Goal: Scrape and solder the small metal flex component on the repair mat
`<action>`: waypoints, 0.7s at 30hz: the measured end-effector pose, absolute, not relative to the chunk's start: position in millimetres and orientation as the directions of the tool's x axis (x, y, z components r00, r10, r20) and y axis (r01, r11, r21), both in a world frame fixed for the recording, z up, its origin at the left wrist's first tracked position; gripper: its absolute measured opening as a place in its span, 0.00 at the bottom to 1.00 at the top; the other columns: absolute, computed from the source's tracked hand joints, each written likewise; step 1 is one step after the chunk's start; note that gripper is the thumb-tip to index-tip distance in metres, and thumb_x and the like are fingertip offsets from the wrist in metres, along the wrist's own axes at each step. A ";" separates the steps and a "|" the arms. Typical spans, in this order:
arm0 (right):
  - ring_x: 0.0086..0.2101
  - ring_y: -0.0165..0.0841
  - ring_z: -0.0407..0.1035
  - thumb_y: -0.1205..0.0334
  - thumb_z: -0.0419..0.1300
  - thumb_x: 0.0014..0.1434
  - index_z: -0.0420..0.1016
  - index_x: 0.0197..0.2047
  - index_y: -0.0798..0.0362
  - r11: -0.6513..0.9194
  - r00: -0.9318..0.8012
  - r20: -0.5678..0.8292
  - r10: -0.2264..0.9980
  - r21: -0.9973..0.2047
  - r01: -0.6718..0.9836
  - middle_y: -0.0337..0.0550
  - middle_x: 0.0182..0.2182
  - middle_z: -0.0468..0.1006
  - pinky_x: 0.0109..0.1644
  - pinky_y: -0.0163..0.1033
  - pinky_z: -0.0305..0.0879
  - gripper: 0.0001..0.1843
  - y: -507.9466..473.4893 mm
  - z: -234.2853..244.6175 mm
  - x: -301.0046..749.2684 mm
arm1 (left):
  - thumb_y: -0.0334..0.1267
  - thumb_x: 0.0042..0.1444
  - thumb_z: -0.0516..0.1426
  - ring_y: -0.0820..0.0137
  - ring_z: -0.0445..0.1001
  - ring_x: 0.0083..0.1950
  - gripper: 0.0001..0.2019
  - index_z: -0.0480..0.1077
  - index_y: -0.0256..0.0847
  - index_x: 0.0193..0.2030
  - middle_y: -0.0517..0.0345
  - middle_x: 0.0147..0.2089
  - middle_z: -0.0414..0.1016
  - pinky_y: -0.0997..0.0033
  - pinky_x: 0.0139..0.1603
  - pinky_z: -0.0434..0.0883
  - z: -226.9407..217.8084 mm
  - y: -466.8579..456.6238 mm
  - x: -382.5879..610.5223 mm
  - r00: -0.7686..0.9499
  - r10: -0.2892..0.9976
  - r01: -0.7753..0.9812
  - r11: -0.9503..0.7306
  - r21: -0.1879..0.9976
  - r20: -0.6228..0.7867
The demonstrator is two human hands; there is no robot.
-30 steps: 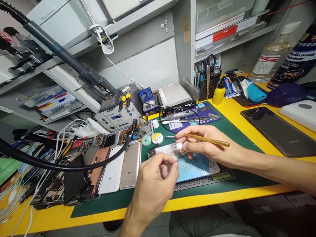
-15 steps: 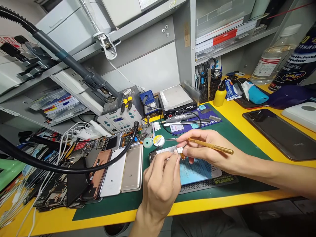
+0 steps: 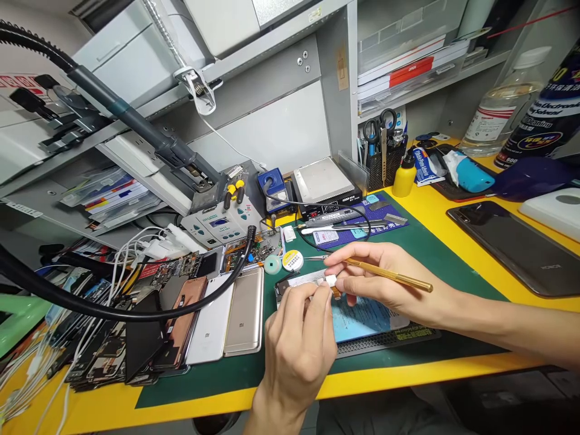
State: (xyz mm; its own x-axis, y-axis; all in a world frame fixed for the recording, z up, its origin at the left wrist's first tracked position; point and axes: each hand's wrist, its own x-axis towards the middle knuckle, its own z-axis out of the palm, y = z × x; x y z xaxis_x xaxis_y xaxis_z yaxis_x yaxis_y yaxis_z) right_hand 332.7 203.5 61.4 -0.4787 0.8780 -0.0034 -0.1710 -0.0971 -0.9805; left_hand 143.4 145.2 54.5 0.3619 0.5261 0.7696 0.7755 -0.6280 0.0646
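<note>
My left hand (image 3: 301, 344) is closed, its thumb and fingertips pinched at the edge of a small white piece (image 3: 331, 280). A brown flex strip (image 3: 336, 293) hangs below that piece. My right hand (image 3: 380, 275) meets it from the other side, thumb and finger closed at the piece. Across the same hand lies a slim gold pen-like tool (image 3: 394, 275), tilted down to the right; its kind is unclear. Beneath both hands lies an opened device with a blue surface (image 3: 357, 320), on a dark perforated plate (image 3: 376, 345). My fingers hide part of the piece.
Several phones (image 3: 244, 311) and a black hose (image 3: 136, 313) occupy the left. Behind stand a hot-air station (image 3: 222, 220) and a heating plate (image 3: 324, 181). A round tin (image 3: 292, 261) sits near the hands. At right are a yellow bottle (image 3: 405, 176) and a dark phone (image 3: 516, 248).
The view has shifted slightly. Both hands remain together at the small white piece, which is turned a little, with more of the brown flex strip showing.
</note>
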 end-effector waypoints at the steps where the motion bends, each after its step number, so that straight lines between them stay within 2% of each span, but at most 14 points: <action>1: 0.32 0.32 0.76 0.61 0.71 0.58 0.80 0.48 0.53 -0.095 -0.477 -0.005 0.879 -0.982 -0.164 0.44 0.40 0.84 0.37 0.37 0.74 0.14 203.1 61.6 333.0 | 0.17 0.57 0.63 0.63 0.80 0.40 0.14 0.76 0.27 0.49 0.44 0.39 0.79 0.67 0.40 0.78 54.4 145.1 143.1 0.367 0.528 0.775 -0.629 0.063 0.766; 5: 0.33 0.33 0.76 0.60 0.71 0.59 0.79 0.49 0.54 -0.089 -0.477 -0.010 0.879 -0.985 -0.144 0.46 0.42 0.84 0.38 0.38 0.74 0.16 202.0 63.4 334.3 | 0.17 0.57 0.63 0.62 0.79 0.41 0.15 0.76 0.28 0.51 0.44 0.40 0.79 0.66 0.40 0.78 54.0 144.9 141.6 0.369 0.547 0.761 -0.642 0.094 0.751; 12: 0.33 0.32 0.76 0.60 0.70 0.61 0.79 0.49 0.53 -0.068 -0.487 0.024 0.873 -0.983 -0.170 0.44 0.40 0.83 0.39 0.38 0.73 0.14 201.4 61.2 335.1 | 0.16 0.60 0.60 0.67 0.78 0.43 0.16 0.75 0.30 0.53 0.47 0.42 0.76 0.69 0.44 0.79 55.4 142.8 144.0 0.291 0.610 0.685 -0.671 0.285 0.737; 16: 0.33 0.34 0.76 0.60 0.71 0.60 0.79 0.49 0.53 -0.095 -0.492 0.000 0.871 -0.981 -0.169 0.45 0.40 0.83 0.40 0.39 0.73 0.15 200.9 62.9 334.6 | 0.18 0.62 0.59 0.68 0.78 0.42 0.15 0.77 0.32 0.53 0.48 0.42 0.75 0.71 0.43 0.79 57.7 140.9 145.3 0.244 0.669 0.648 -0.651 0.396 0.702; 21: 0.31 0.32 0.74 0.59 0.71 0.58 0.79 0.47 0.54 -0.089 -0.484 0.006 0.875 -0.981 -0.173 0.42 0.34 0.81 0.37 0.38 0.71 0.15 200.2 68.3 333.1 | 0.18 0.61 0.59 0.68 0.79 0.43 0.16 0.78 0.33 0.53 0.48 0.42 0.76 0.71 0.42 0.78 53.8 141.1 143.4 0.214 0.658 0.625 -0.660 0.416 0.722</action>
